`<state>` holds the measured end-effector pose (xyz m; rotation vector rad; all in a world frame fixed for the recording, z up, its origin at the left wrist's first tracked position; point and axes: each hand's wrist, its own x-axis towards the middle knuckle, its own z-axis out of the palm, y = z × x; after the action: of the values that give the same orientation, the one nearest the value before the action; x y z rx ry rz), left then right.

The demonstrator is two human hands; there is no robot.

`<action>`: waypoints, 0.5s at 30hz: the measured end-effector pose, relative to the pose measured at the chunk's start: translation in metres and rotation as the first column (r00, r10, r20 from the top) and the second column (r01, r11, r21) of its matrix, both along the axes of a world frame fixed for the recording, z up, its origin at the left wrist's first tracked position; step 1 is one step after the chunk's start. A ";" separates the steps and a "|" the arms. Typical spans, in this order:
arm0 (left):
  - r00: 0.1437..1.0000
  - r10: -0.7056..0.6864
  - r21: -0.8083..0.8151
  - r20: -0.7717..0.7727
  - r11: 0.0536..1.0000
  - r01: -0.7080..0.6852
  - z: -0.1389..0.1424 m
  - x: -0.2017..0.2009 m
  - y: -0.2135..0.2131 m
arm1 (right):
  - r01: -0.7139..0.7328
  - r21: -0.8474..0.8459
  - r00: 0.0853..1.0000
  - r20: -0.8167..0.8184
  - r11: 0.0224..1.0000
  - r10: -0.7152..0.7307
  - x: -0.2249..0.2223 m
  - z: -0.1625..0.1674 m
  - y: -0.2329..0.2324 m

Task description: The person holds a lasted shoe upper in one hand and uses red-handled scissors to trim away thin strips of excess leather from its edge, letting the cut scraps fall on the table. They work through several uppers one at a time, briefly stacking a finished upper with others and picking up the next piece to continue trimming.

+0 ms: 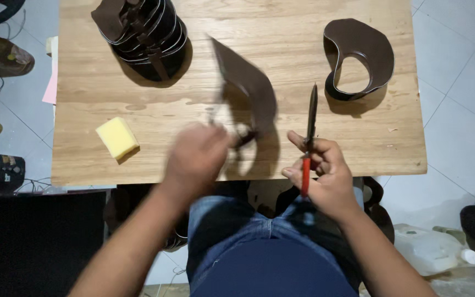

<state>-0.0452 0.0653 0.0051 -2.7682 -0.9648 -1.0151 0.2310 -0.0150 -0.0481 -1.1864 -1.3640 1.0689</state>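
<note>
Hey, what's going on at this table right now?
A person sits at a wooden table. The left hand grips a dark brown leather piece, blurred by motion. The right hand holds red-handled scissors, blades pointing up and away. A stack of cut brown pieces lies at the far left, one curved piece at the far right, a yellow sponge nearer.

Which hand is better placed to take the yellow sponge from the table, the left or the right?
Left, probably. The left hand is nearer the yellow sponge, though it holds a blurred dark leather piece. The right hand grips red-handled scissors on the far side.
</note>
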 end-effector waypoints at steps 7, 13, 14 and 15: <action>0.965 0.057 -0.126 0.257 0.992 -0.025 -0.008 0.027 -0.071 | -0.077 -0.208 0.993 0.070 0.975 0.093 -0.019 0.002 0.004; 0.648 0.374 -0.661 0.664 0.698 0.275 -0.012 0.047 -0.095 | -0.016 -0.031 0.983 -0.182 0.999 0.010 -0.021 0.020 -0.014; 0.752 0.300 -0.679 0.587 0.688 0.256 -0.011 0.043 -0.095 | -0.031 -0.057 0.975 -0.220 0.998 0.018 -0.021 0.023 -0.016; 0.840 0.219 -0.695 0.496 0.680 0.233 -0.009 0.041 -0.095 | -0.046 -0.084 0.966 -0.257 0.995 0.023 -0.020 0.025 -0.018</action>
<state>-0.0043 -0.0293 -0.0036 -3.0965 -1.8019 -1.8422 0.2110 -0.0325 -0.0227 -1.0499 -1.1495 1.2727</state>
